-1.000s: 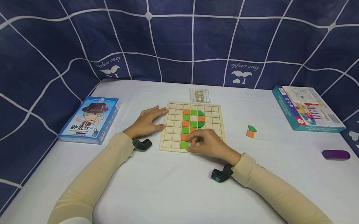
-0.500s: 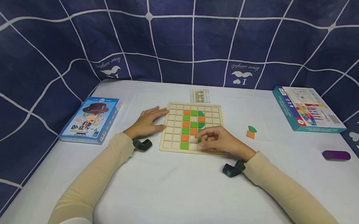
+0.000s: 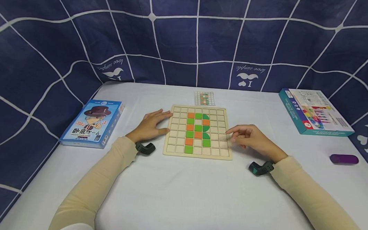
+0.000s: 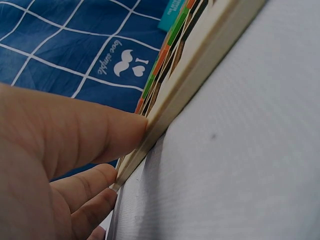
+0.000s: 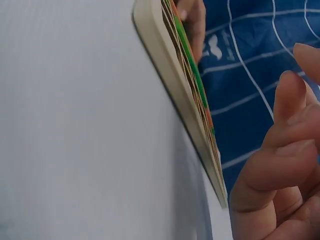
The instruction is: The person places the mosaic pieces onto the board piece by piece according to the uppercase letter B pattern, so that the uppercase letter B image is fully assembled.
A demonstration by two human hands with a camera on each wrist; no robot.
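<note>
A wooden grid board (image 3: 178, 109) lies on the table, with green squares (image 3: 188, 149), orange squares (image 3: 189, 141) and dark green rounded pieces (image 3: 206, 116) in its middle cells. My left hand (image 3: 151, 125) touches the board's left edge with its fingers extended; its thumb meets the rim (image 4: 180, 92) in the left wrist view. My right hand (image 3: 250, 138) hovers at the board's right edge, fingers loosely bent and apart. Nothing shows between its fingers (image 5: 287, 100) in the right wrist view. The table spot behind this hand is hidden.
A small printed pattern card (image 3: 204, 98) lies beyond the board. On the left is a blue game box (image 3: 92, 123); at the back right, a teal-edged box (image 3: 316, 112). A purple cylinder-like object (image 3: 344, 159) lies far right. A dark blue cloth (image 3: 175, 34) hangs behind.
My right hand has moved right, from the board's lower middle to its right edge, uncovering a green square there. It now hides the loose orange and green pieces. The left hand stays put.
</note>
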